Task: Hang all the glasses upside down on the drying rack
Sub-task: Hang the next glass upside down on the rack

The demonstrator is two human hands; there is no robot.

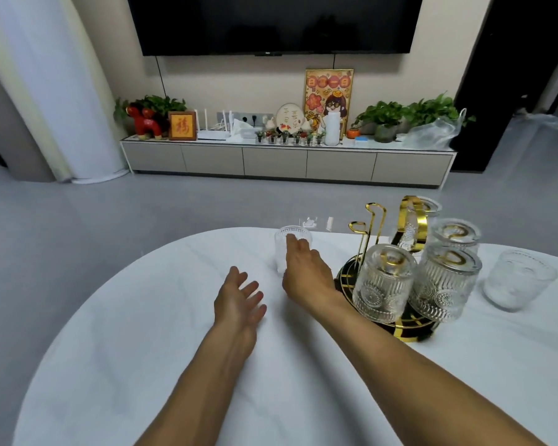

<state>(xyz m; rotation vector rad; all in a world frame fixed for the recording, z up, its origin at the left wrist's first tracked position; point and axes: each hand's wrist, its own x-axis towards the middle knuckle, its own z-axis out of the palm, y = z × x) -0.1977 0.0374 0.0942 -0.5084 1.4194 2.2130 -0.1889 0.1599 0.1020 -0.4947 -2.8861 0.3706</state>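
A white table (181, 365) filled the lower view, and on its right side stood the gold drying rack (409, 326) with four ribbed glasses already hung mouth-down on its pegs, the nearest hung glass (382, 283) just beside the right forearm. Two looped pegs (372, 220) at the rack's left rear were bare. An upright glass (519, 281) sat on the table to the right of the rack, apart from it, and a second loose glass (290, 249) stood near the table's far edge, left of the rack. The step in hand looked like picking up that far glass: the right hand (306, 275) was on it, fingers curled over its rim and side, though whether they had truly closed on it could not be told. The left hand (239, 300) hovered open and empty over the table (palm turned inward). The next move would call for lifting, inverting and lowering the glass over a bare peg, while steering clear of the hung glasses crowding the rack's front
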